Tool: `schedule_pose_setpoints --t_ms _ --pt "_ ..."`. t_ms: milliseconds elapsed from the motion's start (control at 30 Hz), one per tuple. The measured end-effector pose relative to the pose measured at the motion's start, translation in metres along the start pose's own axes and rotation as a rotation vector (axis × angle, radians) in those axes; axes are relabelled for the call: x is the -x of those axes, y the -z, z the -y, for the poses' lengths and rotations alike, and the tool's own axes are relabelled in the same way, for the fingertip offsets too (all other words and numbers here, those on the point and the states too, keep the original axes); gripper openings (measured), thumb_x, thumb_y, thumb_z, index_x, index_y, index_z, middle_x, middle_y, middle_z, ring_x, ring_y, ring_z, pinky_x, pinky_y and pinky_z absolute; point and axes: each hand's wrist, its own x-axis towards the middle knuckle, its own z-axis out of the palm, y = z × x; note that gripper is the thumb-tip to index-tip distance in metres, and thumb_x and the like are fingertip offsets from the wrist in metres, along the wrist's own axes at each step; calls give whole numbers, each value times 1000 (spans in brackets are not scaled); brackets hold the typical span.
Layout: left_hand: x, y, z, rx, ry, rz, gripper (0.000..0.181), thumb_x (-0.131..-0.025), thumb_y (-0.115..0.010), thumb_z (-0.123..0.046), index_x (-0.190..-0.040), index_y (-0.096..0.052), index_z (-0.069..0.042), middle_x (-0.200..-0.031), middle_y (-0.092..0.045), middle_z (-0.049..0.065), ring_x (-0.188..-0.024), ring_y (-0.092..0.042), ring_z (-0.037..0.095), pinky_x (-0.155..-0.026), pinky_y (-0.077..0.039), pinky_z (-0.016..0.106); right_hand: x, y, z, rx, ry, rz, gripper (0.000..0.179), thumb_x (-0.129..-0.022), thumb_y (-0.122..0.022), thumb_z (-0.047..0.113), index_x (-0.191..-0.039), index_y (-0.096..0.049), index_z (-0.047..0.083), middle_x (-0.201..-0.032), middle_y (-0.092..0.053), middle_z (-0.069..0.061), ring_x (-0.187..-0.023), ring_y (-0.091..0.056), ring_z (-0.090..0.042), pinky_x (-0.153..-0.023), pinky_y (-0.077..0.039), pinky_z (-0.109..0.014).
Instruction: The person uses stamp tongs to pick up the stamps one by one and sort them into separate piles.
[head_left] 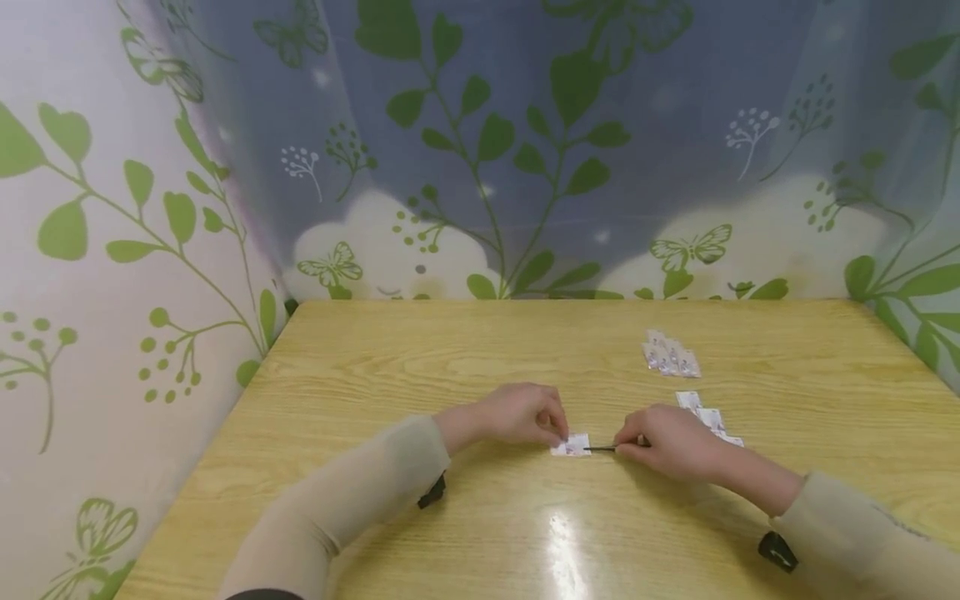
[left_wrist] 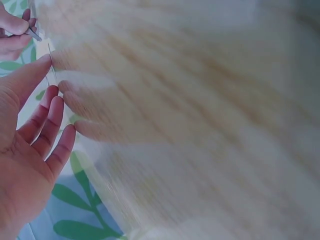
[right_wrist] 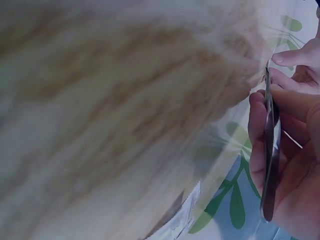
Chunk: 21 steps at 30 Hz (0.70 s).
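Observation:
A small printed paper piece [head_left: 576,445] lies flat on the wooden table, between the two hands. My left hand [head_left: 525,414] is at its left end, thumb and fingertips resting on it with a gap between them. In the left wrist view, the fingers of the left hand [left_wrist: 37,122] are spread and only slightly bent. My right hand [head_left: 671,442] grips metal tweezers [right_wrist: 271,150] along their length. The tweezers' tips reach the right end of the paper piece, overlapping it in the head view.
Right of the right hand lies a short row of similar paper pieces [head_left: 708,417], partly hidden behind the hand. Farther back is a cluster of several more [head_left: 670,354]. A leaf-patterned curtain [head_left: 480,167] borders the back and left of the table [head_left: 420,350].

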Motion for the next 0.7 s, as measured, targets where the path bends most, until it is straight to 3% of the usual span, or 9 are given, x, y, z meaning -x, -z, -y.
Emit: schedule_pose_setpoints --t_ms 267,500,700 --pt "-1 -2 2 38 16 -14 4 -88 -74 -18 -91 -75 -20 -90 -58 -14 -79 -56 0 -72 -44 17 -10 3 -5 89 4 -33 12 -89 -70 12 -82 -73 21 -69 -52 17 -58 -40 0 -52 -37 -23" --pt "-3 0 3 42 44 -20 13 -85 -76 -21 -98 -73 -17 -91 -60 -11 -78 -57 0 -71 -45 15 -24 4 -9 113 29 -32 20 -89 -69 10 -73 -66 21 -64 -46 14 -56 -36 -3 -51 -32 -23" --pt "-4 1 4 21 57 -14 17 -85 -77 -24 -100 -73 -17 -92 -60 -11 -79 -56 2 -71 -44 16 -27 3 -9 121 15 -30 9 -88 -70 12 -82 -74 18 -67 -50 14 -57 -40 -2 -51 -36 -24"
